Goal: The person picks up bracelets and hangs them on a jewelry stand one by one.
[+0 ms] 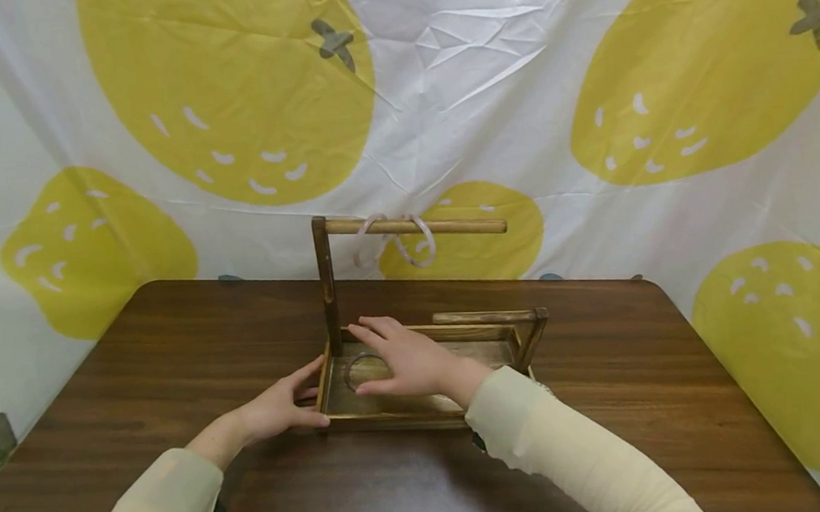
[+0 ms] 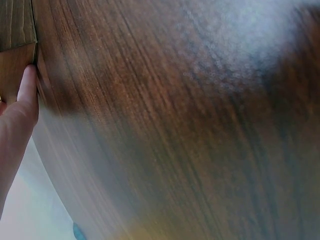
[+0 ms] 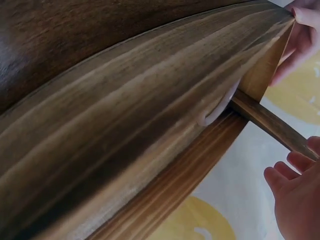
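Observation:
A wooden stand has a shallow rectangular tray (image 1: 409, 413), a tall post with an upper bar (image 1: 462, 225) and a shorter bar (image 1: 484, 316). Two pale, translucent bangles (image 1: 419, 243) hang on the upper bar. Another bangle (image 1: 348, 373) lies in the tray, partly covered by my right hand in the head view. My left hand (image 1: 277, 406) touches the tray's left end, its thumb by the front corner and fingers extended along the side. Over the tray, my right hand (image 1: 415, 361) spreads its fingers near this bangle; the right wrist view shows a gap between them.
The stand sits on a dark brown wooden table (image 1: 150, 376). Behind it hangs a white cloth (image 1: 470, 104) printed with big yellow fruits, reaching the table's back edge. Bare tabletop shows on both sides of the tray.

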Motion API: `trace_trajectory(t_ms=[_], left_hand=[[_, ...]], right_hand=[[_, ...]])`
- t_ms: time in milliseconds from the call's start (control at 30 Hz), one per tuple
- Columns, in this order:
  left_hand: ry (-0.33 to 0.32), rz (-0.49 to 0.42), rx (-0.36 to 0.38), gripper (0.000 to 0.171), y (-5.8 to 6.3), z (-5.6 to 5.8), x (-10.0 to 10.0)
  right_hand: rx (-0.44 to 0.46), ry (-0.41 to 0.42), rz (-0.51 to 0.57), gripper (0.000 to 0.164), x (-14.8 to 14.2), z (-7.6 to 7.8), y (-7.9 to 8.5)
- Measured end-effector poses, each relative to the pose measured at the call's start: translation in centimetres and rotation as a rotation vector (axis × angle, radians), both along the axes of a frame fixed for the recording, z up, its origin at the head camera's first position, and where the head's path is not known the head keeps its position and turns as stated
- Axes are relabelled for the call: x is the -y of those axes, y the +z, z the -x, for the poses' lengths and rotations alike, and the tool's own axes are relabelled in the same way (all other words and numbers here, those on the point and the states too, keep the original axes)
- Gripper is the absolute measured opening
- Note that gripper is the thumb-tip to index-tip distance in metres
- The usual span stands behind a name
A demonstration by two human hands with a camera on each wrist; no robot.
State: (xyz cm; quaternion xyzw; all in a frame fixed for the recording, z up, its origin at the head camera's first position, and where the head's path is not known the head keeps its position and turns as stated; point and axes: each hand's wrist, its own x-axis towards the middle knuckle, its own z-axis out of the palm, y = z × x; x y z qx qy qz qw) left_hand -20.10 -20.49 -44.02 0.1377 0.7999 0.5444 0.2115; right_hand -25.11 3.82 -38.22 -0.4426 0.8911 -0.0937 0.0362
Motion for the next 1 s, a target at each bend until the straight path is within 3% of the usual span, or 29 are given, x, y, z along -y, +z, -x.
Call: trace_trajectory(t_ms=[767,1000], left_hand=[[0.000,0.024,-0.007,0.101,0.1,-0.1,0.1],[0.005,0.018,0.000,0.101,0.2,-0.2,0.0]], right_hand=[[0.085,-0.093,-0.057,0.085,0.9,1.1,-2.7],[0.047,-0.105,-0.078,0.086,1.0,1.4,-3.6]])
